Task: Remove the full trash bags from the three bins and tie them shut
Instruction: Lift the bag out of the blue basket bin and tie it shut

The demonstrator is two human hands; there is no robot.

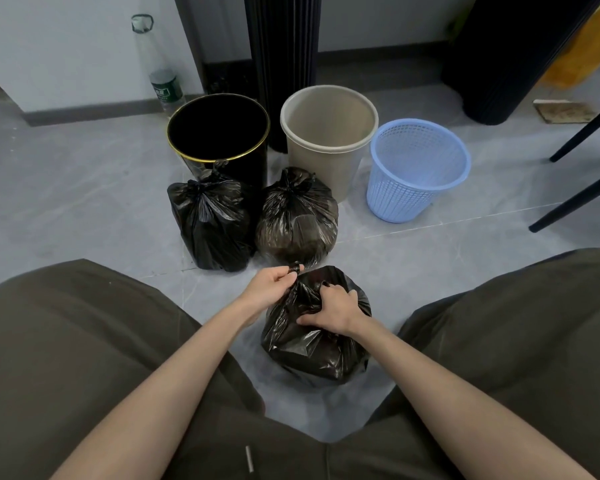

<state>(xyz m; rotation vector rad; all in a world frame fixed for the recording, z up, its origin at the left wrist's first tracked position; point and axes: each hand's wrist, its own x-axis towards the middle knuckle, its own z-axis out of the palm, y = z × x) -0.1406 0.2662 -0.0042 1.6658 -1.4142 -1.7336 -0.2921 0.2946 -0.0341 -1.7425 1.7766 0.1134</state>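
Three bins stand in a row on the floor: a black bin [219, 133] with a gold rim, a beige bin [328, 133] and a blue mesh basket [416, 168]. No bag shows inside any of them. Two knotted black trash bags sit in front of them, one on the left [210, 226] and one in the middle [297, 220]. A third black bag [312, 344] lies between my knees. My left hand [272, 285] pinches a twisted end of its neck. My right hand [329, 308] grips the gathered plastic at its top.
A clear plastic bottle [163, 88] stands against the wall behind the black bin. A dark ribbed column [283, 46] rises behind the bins, another dark cylinder [499, 57] at the right. Black chair legs [582, 199] slant in from the right. My knees flank the bag.
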